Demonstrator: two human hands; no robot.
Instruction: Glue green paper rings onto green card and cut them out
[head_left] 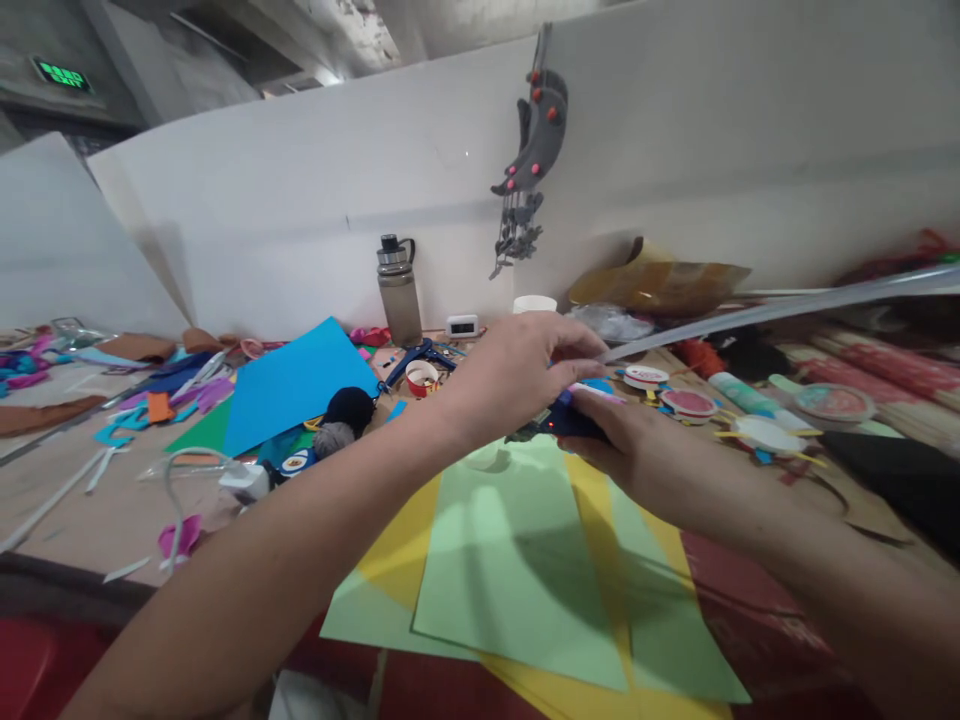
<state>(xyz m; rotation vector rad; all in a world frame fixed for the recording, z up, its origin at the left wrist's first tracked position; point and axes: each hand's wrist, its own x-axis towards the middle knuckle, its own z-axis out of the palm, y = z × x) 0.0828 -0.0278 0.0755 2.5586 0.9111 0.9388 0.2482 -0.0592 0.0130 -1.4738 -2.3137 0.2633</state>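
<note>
My right hand [626, 435] is closed around a dark blue hot glue gun [574, 418] with a small red light; most of the tool is hidden by my hands. Just above it, my left hand [536, 365] bends over with its fingers pinched on the near end of a long translucent glue stick [750, 315]. The stick slants away to the right, past the picture's edge. Below both hands lie overlapping light green paper sheets [517, 570] and yellow paper sheets [420, 530].
Blue card [292, 385], a black pompom [350, 408] and a white plug [246, 482] with a cable lie left. A bottle [400, 295] stands by the white partition [285, 200]. Small round drums [688, 404] lie right. A grey felt moon [544, 130] hangs above.
</note>
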